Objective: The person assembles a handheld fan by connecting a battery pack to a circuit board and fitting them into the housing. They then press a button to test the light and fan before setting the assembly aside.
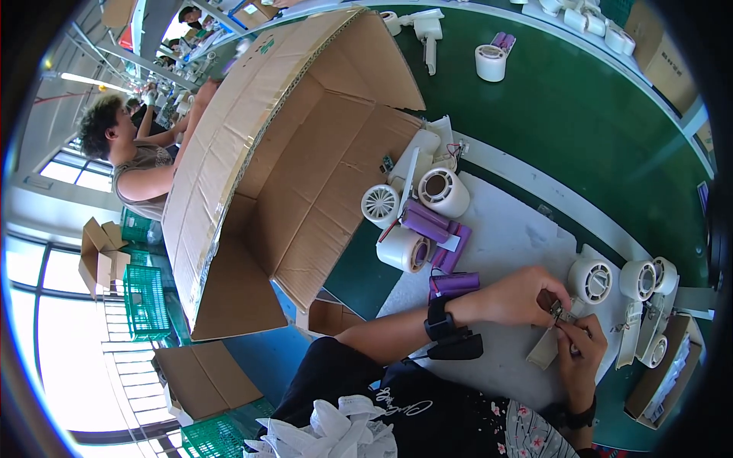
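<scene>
Head view, fingers of the left hand (pixel 521 298) and right hand (pixel 582 349) pinched a small metallic part (pixel 559 311) above a pale mat (pixel 500 362), white fan housing (pixel 591 282) just beyond, purple batteries (pixel 456 284) lay leftward.

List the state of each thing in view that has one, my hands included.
Left hand: closed, pinching a small part
Right hand: closed, fingers on that same part
Large cardboard box: open, mouth facing the bench
Nearest purple cells: lying on the pale mat
Far white housing: standing on the green surface
Small carton: open, with contents
</scene>
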`<action>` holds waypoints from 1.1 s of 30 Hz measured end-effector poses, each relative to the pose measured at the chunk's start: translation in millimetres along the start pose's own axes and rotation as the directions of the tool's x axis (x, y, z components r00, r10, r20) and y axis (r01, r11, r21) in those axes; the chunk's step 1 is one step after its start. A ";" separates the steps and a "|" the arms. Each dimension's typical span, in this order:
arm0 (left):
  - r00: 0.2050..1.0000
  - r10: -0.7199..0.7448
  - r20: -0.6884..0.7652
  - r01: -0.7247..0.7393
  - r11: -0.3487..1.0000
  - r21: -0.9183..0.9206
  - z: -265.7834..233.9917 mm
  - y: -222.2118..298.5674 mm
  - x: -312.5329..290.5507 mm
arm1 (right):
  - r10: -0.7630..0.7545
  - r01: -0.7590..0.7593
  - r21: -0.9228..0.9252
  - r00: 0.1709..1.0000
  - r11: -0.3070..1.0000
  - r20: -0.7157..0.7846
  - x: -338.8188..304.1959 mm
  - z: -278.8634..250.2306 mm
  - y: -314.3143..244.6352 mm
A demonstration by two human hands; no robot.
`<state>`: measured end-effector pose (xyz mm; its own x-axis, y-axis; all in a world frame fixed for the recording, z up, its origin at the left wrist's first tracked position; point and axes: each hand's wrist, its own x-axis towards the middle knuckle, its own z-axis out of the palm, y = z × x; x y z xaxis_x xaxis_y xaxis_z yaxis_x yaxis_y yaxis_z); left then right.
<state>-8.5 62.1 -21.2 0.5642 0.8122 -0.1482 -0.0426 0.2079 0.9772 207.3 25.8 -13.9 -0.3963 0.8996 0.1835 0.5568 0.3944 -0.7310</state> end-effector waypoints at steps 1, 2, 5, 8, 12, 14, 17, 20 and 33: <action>1.000 0.010 -0.002 -0.010 1.000 0.024 0.1 0.0 0.0 | 0.000 0.000 -0.005 1.000 1.000 -0.010 0.1 0.3 -0.2; 1.000 0.021 -0.003 -0.021 0.999 0.049 0.3 0.0 0.1 | 0.000 0.000 -0.011 1.000 1.000 -0.021 0.3 0.5 -0.5; 0.999 0.036 -0.019 -0.034 0.997 0.070 1.9 0.0 0.8 | 0.015 -0.016 -0.015 0.999 1.000 -0.039 1.7 -0.2 -2.0; 0.998 0.049 -0.042 -0.045 0.995 0.094 4.9 -0.5 -0.8 | 0.046 -0.046 -0.010 0.998 0.999 -0.052 0.3 -0.5 -3.1; 0.995 0.062 -0.078 -0.051 0.988 0.144 7.1 2.5 -1.8 | 0.061 -0.062 -0.008 0.996 0.998 -0.057 -1.3 -1.3 -2.5; 0.994 0.062 -0.086 -0.045 0.981 0.189 7.3 3.6 -1.4 | 0.066 -0.067 0.000 0.995 0.998 -0.081 -2.2 0.3 -0.7; 0.991 0.039 -0.126 -0.024 0.993 0.116 9.6 1.7 -0.7 | 0.049 -0.050 -0.006 0.994 0.999 -0.098 -1.7 1.2 0.2; 0.989 0.036 -0.146 -0.023 0.996 0.091 10.4 0.0 0.2 | 0.013 -0.016 -0.023 0.994 1.000 -0.107 -0.7 1.5 0.5; 0.984 0.035 -0.175 -0.021 0.997 0.079 19.1 -5.2 -2.1 | -0.001 -0.008 -0.058 0.988 0.998 -0.155 -2.7 3.6 -1.6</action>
<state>6.3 48.9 -23.1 0.4093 0.9018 -0.1385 0.0110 0.1469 0.9891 204.8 22.0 -15.6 -0.2786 0.9175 0.2838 0.6018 0.3971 -0.6929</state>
